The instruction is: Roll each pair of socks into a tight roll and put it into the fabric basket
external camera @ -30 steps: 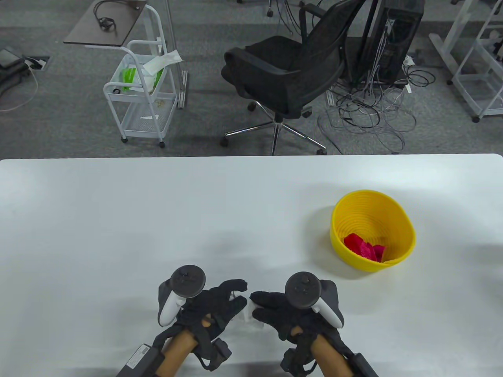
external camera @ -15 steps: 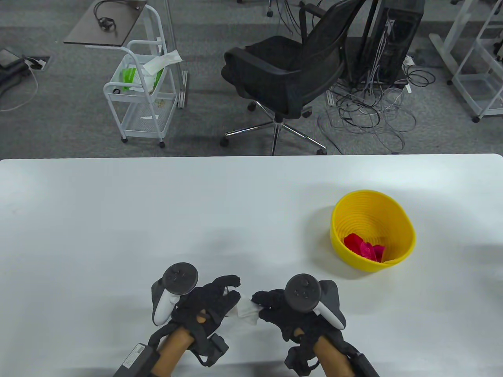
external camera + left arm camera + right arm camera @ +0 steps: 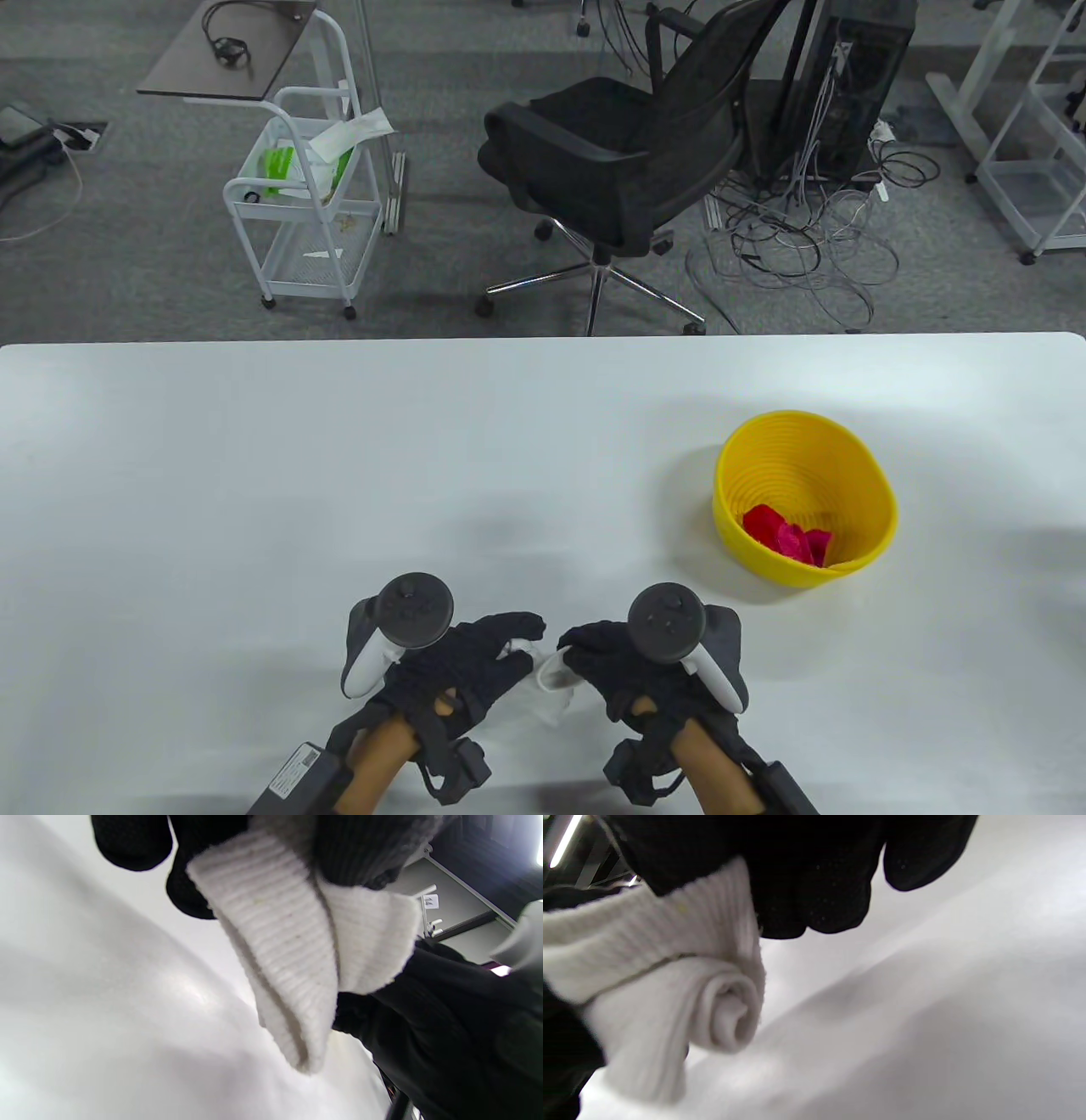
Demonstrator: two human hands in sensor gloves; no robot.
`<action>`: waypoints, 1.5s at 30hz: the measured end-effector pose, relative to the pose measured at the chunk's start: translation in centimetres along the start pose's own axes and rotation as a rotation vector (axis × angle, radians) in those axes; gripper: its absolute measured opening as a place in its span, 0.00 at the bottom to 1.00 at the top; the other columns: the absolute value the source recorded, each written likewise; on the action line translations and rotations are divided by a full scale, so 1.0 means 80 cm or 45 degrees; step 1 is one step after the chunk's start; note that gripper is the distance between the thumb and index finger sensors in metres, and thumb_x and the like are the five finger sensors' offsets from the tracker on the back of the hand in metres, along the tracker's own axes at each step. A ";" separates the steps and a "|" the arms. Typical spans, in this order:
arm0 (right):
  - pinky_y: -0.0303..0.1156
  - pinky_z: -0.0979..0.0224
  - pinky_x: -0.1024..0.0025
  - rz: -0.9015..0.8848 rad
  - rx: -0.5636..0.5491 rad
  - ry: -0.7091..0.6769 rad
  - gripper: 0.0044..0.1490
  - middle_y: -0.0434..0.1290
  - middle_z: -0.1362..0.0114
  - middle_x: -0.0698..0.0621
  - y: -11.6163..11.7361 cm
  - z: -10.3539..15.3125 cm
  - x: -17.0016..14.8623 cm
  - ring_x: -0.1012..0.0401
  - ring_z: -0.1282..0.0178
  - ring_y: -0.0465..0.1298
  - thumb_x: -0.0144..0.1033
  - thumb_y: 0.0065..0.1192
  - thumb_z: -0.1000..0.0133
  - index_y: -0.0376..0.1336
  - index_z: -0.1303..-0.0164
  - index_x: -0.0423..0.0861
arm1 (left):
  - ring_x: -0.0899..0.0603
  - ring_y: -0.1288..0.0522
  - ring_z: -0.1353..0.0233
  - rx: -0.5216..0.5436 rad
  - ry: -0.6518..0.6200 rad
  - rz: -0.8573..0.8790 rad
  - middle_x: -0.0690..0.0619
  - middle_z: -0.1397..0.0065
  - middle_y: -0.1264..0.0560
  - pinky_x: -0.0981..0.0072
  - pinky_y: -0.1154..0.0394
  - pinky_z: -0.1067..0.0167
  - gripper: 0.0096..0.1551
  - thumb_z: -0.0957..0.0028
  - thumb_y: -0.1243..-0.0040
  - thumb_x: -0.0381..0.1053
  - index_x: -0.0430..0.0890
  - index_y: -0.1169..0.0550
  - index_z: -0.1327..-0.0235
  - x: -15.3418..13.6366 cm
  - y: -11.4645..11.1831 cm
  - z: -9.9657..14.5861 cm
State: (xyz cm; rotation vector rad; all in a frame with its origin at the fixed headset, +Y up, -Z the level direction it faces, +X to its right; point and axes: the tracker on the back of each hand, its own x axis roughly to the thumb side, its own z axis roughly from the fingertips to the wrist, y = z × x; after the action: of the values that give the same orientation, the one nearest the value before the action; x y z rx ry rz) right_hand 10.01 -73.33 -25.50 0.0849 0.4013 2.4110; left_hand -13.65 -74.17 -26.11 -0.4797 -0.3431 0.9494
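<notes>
Office clutter sits behind the desk [image 3: 254, 475]; at its near edge, left hand [image 3: 462, 666] and right hand [image 3: 615, 662] each pinch the sock roll [image 3: 550, 683]. Soft, springy, light: I'd clamp the loose cuff, basket [image 3: 882, 509] nearby

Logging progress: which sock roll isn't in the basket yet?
The white sock roll, gripped between both hands; the red roll already lies inside the yellow basket.
</notes>
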 end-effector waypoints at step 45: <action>0.72 0.31 0.48 0.175 -0.103 -0.151 0.34 0.78 0.35 0.54 0.018 0.023 0.041 0.59 0.39 0.81 0.53 0.56 0.48 0.62 0.31 0.52 | 0.35 0.24 0.31 0.477 0.092 -0.377 0.42 0.20 0.38 0.41 0.28 0.38 0.30 0.54 0.47 0.59 0.69 0.27 0.34 0.034 -0.015 0.017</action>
State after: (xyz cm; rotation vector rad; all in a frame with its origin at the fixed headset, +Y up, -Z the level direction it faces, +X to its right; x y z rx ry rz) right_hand 6.95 -71.75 -23.45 0.2251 0.2503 2.5385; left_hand -12.04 -72.16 -24.14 -0.1146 -0.1586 0.6847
